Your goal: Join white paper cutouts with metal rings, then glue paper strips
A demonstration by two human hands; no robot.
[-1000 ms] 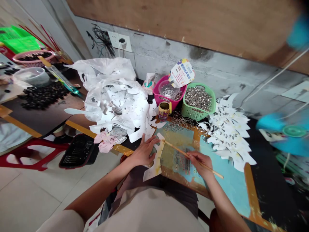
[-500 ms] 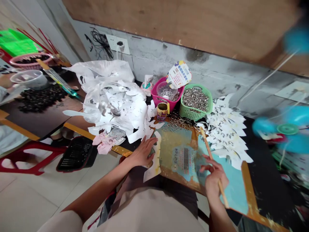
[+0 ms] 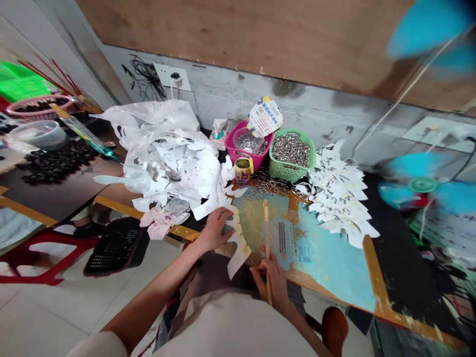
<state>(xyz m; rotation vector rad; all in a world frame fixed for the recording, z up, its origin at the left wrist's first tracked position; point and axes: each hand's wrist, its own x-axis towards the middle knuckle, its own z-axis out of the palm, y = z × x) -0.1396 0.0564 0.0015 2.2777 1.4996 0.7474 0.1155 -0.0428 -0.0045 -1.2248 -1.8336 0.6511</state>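
Note:
A curved white paper piece (image 3: 241, 244) with yellowish patches along its notched edge lies at the table's front edge. My left hand (image 3: 216, 229) rests on its left side, fingers spread. Wrapped round a wooden stick (image 3: 267, 228) is my right hand (image 3: 273, 280), just right of the paper; the stick points away from me. Beyond them is a small printed can (image 3: 243, 172). Metal rings (image 3: 273, 187) lie loose beside it. A green basket (image 3: 288, 172) and a pink basket (image 3: 230, 145) hold more metal pieces.
White cut paper (image 3: 178, 163) is heaped at the left, with a pink cloth (image 3: 158, 223) in front. Overlapping paper pieces (image 3: 340, 191) with rings lie at the right. A blurred blue fan (image 3: 424, 184) is at far right. A black crate (image 3: 115, 248) stands lower left.
My right hand has moved left with the stick, which now stands closer to the paper piece. The paper's lower end has shifted slightly right. The whole view has shifted a little.

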